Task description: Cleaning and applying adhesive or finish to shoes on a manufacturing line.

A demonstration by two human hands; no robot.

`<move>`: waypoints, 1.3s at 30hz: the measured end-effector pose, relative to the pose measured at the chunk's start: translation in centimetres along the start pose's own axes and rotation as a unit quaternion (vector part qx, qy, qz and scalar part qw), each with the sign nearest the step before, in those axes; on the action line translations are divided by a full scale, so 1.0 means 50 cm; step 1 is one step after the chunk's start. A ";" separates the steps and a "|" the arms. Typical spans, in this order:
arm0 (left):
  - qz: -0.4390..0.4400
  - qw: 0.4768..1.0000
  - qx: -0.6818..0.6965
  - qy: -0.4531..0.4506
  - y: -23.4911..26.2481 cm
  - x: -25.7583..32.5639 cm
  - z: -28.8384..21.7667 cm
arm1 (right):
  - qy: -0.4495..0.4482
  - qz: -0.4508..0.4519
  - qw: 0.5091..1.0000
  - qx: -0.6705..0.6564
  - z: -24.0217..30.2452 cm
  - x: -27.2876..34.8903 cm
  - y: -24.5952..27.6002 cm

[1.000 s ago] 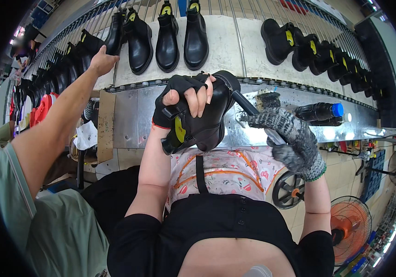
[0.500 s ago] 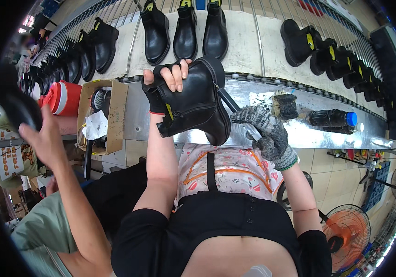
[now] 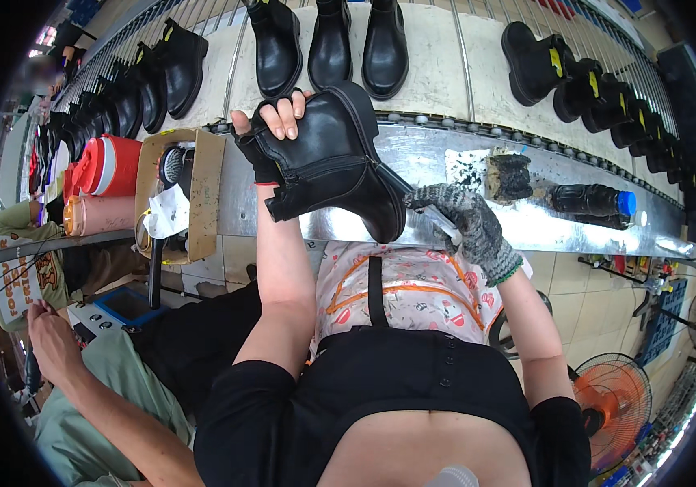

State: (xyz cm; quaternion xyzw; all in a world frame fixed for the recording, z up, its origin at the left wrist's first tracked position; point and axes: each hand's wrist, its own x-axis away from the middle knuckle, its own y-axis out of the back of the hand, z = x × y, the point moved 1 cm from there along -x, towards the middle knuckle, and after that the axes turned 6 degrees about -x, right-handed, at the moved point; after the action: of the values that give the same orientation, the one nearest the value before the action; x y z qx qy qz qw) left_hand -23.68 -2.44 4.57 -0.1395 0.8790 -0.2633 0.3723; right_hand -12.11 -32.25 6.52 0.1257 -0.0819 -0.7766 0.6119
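A black leather ankle boot with a side zip is tilted above the metal bench edge, its sole toward the right. My left hand, in a black fingerless glove, is closed round the boot's upper, fingertips over the leather. My right hand, in a grey knitted glove, is closed on a slim, pen-like tool with a dark shaft and a pale rear end. The tool's far end meets the boot beside the zip, near the sole; its exact tip is too small to make out.
Black boots stand along the conveyor behind the bench. A blackened sponge-like block and a blue-capped dark bottle are at right. Left are a cardboard box with brushes, a red jug and a co-worker's hand.
The boot and my hands have shifted slightly, the boot a little up and left. A co-worker's hand at left, earlier raised with a dark blurred thing, is now lower. Boots on the conveyor have shifted slightly.
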 end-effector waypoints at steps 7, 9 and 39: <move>0.001 1.000 -0.015 0.011 0.039 0.002 0.001 | -0.036 0.037 0.998 -0.046 -0.015 0.024 0.024; 0.012 1.000 -0.014 0.016 0.052 0.002 0.002 | -0.083 0.031 0.994 -0.068 -0.021 0.040 0.023; -0.255 0.611 -0.748 0.050 0.220 0.007 0.085 | -0.199 -0.216 0.715 -0.635 -0.172 0.149 -0.001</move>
State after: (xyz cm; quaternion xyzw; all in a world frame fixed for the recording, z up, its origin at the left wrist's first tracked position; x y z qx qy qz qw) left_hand -21.36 4.93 -4.36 -0.5750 0.7167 0.3944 0.0120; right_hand -11.26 -39.23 -2.43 -0.4355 0.3399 -0.7641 0.3331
